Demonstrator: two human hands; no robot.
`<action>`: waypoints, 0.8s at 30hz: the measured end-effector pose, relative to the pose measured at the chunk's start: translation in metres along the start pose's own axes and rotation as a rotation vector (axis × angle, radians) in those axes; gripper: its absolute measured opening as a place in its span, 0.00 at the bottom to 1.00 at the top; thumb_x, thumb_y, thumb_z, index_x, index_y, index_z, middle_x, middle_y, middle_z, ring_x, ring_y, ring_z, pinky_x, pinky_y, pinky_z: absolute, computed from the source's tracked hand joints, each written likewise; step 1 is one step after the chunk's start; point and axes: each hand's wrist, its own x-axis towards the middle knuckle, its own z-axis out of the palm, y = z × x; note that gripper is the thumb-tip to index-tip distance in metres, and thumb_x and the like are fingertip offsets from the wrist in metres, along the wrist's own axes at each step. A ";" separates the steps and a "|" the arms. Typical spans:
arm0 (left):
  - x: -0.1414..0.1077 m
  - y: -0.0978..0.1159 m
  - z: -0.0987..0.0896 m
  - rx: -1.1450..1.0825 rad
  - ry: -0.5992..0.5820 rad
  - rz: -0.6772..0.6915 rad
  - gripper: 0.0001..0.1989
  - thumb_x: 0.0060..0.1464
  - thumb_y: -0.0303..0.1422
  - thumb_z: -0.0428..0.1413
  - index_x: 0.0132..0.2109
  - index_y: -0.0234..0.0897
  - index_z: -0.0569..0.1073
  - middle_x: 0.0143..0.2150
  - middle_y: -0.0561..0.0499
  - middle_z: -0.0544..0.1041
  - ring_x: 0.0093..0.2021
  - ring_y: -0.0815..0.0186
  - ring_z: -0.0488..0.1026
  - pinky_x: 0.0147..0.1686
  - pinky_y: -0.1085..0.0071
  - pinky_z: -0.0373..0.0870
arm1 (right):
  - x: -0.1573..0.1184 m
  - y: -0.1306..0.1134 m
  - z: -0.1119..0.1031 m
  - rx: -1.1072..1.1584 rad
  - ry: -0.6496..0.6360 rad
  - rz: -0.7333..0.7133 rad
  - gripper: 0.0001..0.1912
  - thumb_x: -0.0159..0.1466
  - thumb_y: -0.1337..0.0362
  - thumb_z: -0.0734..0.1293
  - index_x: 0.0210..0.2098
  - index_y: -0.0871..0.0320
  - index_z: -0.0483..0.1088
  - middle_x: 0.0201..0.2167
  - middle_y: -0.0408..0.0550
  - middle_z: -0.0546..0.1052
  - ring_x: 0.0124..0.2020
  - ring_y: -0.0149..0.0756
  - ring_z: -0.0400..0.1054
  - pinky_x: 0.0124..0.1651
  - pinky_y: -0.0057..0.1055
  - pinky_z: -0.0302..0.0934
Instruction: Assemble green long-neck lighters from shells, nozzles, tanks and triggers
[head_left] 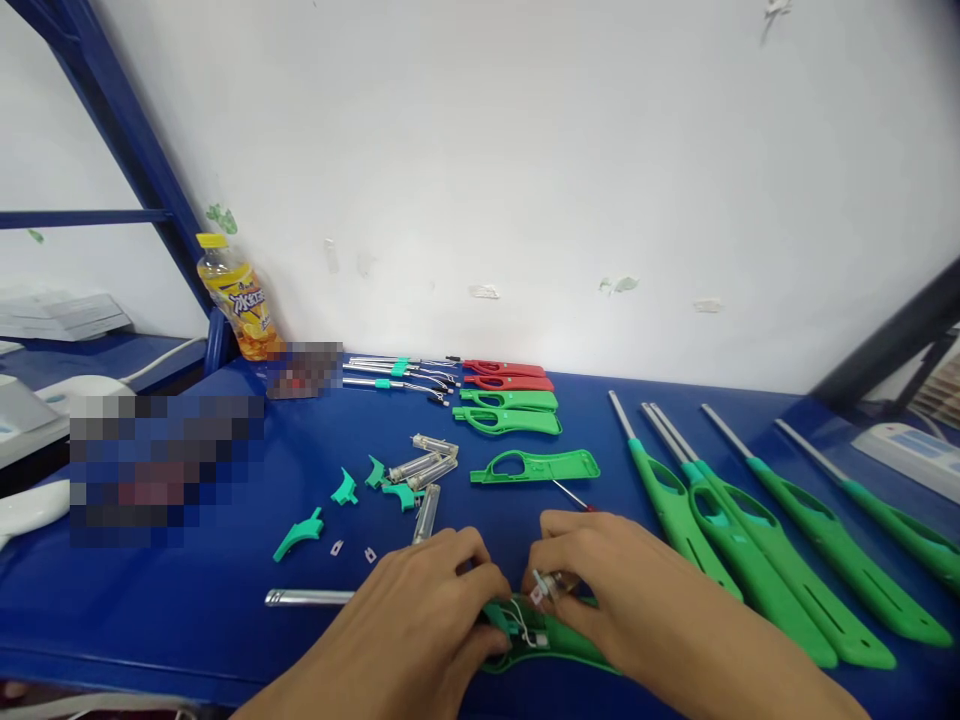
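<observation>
An open green lighter shell [574, 645] lies at the table's front edge, with white wires and a small clear part inside. A metal tube [315, 597] extends to its left. My left hand [442, 600] is closed on a teal trigger piece [496, 617] at the shell's left part. My right hand [600, 570] pinches a clear fuel tank [553, 588] with a small pinkish clip on its end, just above the shell. Beyond my left hand lie more clear tanks [426, 512] and loose teal triggers [300, 533]. Two tiny pinkish clips [370, 554] rest nearby.
Assembled green lighters [757, 560] lie on the right. Green and red shell halves [510, 383] and wired metal tubes [382, 383] are at the back. A screwdriver [574, 494] lies behind my right hand. A yellow-capped bottle [240, 300] stands back left.
</observation>
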 end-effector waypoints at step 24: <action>0.004 0.002 -0.003 -0.003 -0.074 -0.062 0.04 0.67 0.29 0.60 0.47 0.43 0.77 0.48 0.50 0.77 0.46 0.59 0.77 0.45 0.68 0.72 | 0.003 -0.008 -0.004 -0.050 0.062 -0.025 0.15 0.65 0.77 0.71 0.29 0.53 0.69 0.31 0.37 0.74 0.30 0.33 0.70 0.32 0.33 0.52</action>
